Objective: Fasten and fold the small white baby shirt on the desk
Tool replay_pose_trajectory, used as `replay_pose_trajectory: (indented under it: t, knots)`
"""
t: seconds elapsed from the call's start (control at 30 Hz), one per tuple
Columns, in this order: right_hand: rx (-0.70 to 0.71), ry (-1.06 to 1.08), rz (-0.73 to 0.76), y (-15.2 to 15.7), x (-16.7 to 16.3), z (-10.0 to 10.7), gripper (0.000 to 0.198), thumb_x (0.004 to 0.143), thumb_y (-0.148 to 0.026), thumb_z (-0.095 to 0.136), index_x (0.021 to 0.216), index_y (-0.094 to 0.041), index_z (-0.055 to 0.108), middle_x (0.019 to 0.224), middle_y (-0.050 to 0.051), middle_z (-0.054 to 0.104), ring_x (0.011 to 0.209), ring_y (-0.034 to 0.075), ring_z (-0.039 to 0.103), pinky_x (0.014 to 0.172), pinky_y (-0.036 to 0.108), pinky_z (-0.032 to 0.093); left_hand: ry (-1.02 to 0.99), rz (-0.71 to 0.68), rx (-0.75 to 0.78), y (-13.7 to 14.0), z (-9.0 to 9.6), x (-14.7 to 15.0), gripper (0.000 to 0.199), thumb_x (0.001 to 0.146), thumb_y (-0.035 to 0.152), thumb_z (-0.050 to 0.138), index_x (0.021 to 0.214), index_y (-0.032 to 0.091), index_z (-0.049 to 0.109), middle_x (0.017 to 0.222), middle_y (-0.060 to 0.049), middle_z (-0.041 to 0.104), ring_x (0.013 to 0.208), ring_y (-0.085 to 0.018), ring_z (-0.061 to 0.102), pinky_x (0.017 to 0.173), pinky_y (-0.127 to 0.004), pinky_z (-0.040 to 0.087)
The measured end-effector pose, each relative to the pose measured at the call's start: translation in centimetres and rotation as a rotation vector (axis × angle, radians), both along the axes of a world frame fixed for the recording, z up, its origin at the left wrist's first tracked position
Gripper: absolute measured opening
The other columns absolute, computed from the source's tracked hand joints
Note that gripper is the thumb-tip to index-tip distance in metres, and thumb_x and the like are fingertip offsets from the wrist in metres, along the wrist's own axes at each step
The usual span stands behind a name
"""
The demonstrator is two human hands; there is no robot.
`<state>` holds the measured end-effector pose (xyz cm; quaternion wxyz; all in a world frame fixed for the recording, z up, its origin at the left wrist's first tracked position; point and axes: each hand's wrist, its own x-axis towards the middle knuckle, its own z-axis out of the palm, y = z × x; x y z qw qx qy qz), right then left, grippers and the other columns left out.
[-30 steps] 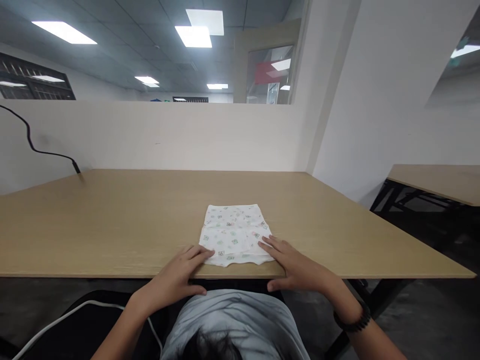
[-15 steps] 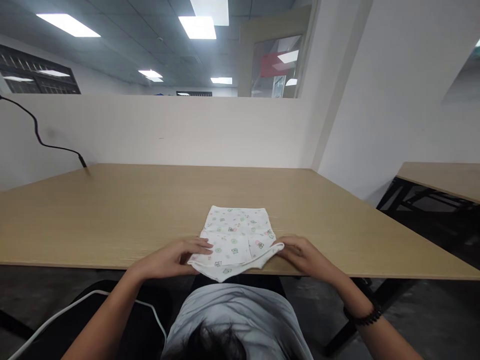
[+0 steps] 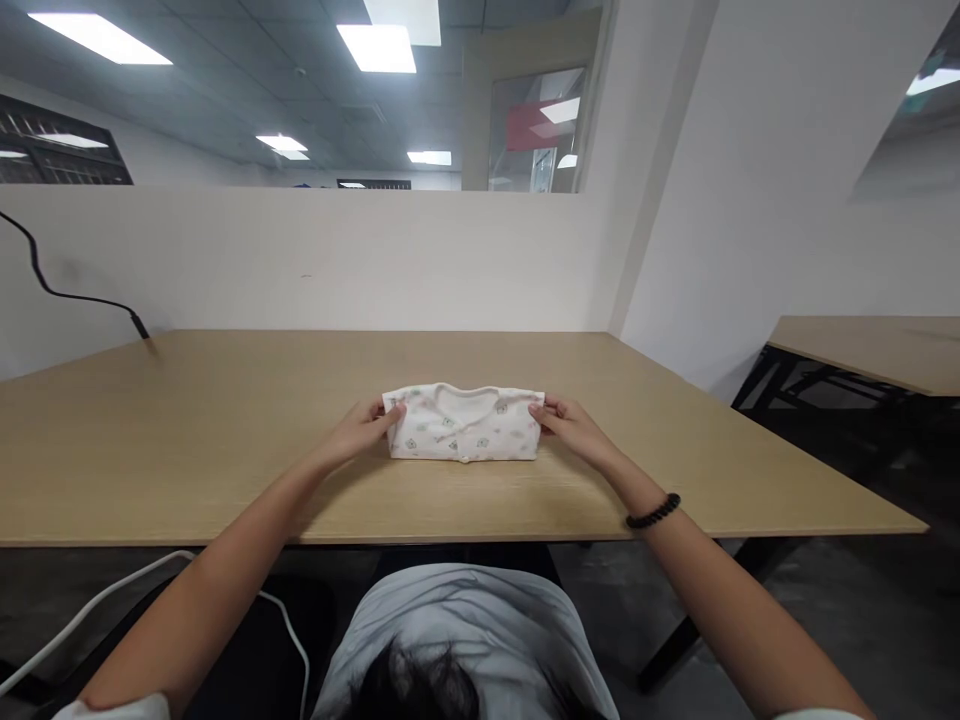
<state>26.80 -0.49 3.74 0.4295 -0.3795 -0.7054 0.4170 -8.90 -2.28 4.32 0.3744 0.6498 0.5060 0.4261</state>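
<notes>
A folded white baby shirt (image 3: 465,425) with small green and pink prints is at the middle of the table, its rounded neckline facing me. My left hand (image 3: 364,430) pinches its upper left corner, thumb in front and fingers behind. At the upper right corner, my right hand (image 3: 566,425) grips the cloth the same way and wears a dark beaded bracelet on the wrist. The cloth is stretched between both hands, its lower edge at the tabletop. What lies behind the cloth is hidden.
The wooden table (image 3: 262,400) reaches back to a low white partition (image 3: 375,260). A black cable (image 3: 82,295) hangs down at the far left. Another table (image 3: 877,350) stands to the right. A white cord (image 3: 97,600) runs by my left side, below the table edge.
Both hands have moved forward from the table's near edge to its middle. The cloth, which lay flat with its near edge overhanging, is now a narrower folded strip with the neckline showing.
</notes>
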Motion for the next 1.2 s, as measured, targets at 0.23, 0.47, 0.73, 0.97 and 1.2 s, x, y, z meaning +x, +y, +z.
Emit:
replay_pose_trajectory:
  t: [0.23,0.47,0.73,0.97,1.2]
  knots:
    - [-0.026,-0.126,-0.111,5.1,-0.8,-1.8,0.035,0.083,-0.049,0.061,0.086,-0.015,0.062,0.067,0.002,0.06,0.058,0.014,0.052,0.054,0.024,0.041,-0.122,-0.044,-0.145,5.5,-1.7,1.1,0.046,0.073,0.049,0.078,0.096,0.012,0.064,0.08,-0.009,0.067,0.073,-0.021,0.063,0.059,-0.026,0.048]
    - [0.025,-0.258,-0.199,7.5,-0.6,-4.5,0.033,0.087,-0.041,0.066,0.069,-0.015,0.055,0.064,-0.004,0.051,0.058,0.011,0.047,0.06,0.024,0.039,-0.258,-0.066,-0.264,7.3,-4.1,0.6,0.039,0.069,0.03,0.08,0.1,0.014,0.062,0.087,-0.01,0.07,0.082,-0.024,0.067,0.066,-0.029,0.053]
    - [0.101,-0.202,-0.181,7.3,-1.1,-4.6,0.036,0.089,-0.05,0.05,0.086,-0.016,0.06,0.078,0.002,0.062,0.071,0.016,0.055,0.063,0.024,0.042,-0.468,-0.257,-0.334,6.3,-2.6,1.5,0.041,0.079,0.034,0.056,0.114,0.013,0.058,0.115,-0.016,0.066,0.113,-0.03,0.062,0.095,-0.039,0.052]
    - [0.116,-0.29,-0.296,6.8,-1.0,-4.8,0.02,0.083,-0.036,0.06,0.081,-0.016,0.062,0.075,0.003,0.063,0.07,0.017,0.055,0.064,0.025,0.04,-0.453,-0.051,-0.302,7.3,-4.3,1.8,0.07,0.069,0.012,0.06,0.133,0.013,0.033,0.119,-0.02,0.06,0.1,-0.029,0.066,0.083,-0.039,0.056]
    - [0.143,-0.381,-0.463,6.8,-0.4,-5.0,0.019,0.075,-0.027,0.072,0.087,-0.015,0.063,0.085,0.006,0.063,0.079,0.019,0.056,0.072,0.028,0.04,-0.413,0.128,-0.153,7.4,-5.0,1.8,0.081,0.067,0.002,0.072,0.133,0.022,0.029,0.136,-0.018,0.045,0.103,-0.019,0.062,0.079,-0.024,0.054]
